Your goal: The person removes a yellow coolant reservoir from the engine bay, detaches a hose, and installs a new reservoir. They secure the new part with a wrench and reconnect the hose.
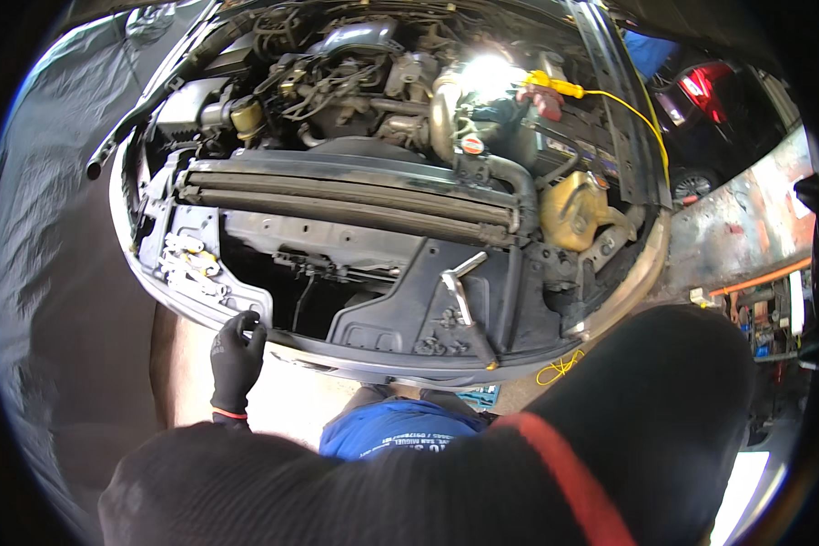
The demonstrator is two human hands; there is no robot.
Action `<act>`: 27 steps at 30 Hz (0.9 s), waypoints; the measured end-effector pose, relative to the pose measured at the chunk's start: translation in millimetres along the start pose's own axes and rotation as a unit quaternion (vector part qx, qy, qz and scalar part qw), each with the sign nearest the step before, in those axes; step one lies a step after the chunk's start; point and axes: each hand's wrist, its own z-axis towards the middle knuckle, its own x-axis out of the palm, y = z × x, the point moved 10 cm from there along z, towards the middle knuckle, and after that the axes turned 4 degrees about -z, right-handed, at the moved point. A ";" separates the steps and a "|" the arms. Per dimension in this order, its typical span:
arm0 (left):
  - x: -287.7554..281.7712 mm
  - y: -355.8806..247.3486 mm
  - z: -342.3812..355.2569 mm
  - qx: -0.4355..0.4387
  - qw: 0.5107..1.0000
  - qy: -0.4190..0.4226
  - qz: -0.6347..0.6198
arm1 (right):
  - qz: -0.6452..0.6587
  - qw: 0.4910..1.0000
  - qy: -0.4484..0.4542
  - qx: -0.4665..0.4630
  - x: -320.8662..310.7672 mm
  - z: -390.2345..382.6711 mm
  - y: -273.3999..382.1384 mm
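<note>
My left hand [238, 355], in a black glove, is closed near the left front edge of the open engine bay; whatever its curled fingers hold is too small to make out. Just beyond it, a cluster of small silver metal pieces [191, 264] lies on the black plastic panel. To the right on the front panel [373, 318] rest a ratchet with a dark handle [467, 318] and several small dark fasteners [432, 346]. My right arm [646, 400] rises at the lower right in a black sleeve with a red stripe; its hand is out of view.
The engine [355, 100] carries a lit yellow work lamp [551, 84]. A yellowish reservoir [569, 218] sits front right. A dark covering [73, 227] hangs at left. A dark car [728, 127], a worn bench [746, 227], shelved tools [764, 318] and a yellow cord [555, 369] are at right.
</note>
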 end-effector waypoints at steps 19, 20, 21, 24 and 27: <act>2.2 -40.7 17.8 0.000 0.988 0.031 -0.150 | 0.035 0.998 0.014 -0.055 43.7 24.7 -1.4; 6.1 -48.0 23.4 -0.010 0.987 0.032 -0.159 | 0.034 0.998 0.005 -0.056 41.7 22.9 -4.2; 10.6 -56.3 28.9 -0.015 0.986 0.042 -0.162 | 0.032 0.998 -0.002 -0.057 39.2 20.9 -6.9; 25.4 -77.7 45.1 -0.024 0.983 0.051 -0.177 | 0.017 0.998 -0.027 -0.061 32.5 9.9 -18.2; 41.8 -95.5 56.5 -0.005 0.969 0.044 -0.243 | -0.029 0.994 -0.102 -0.011 9.0 -34.2 -45.6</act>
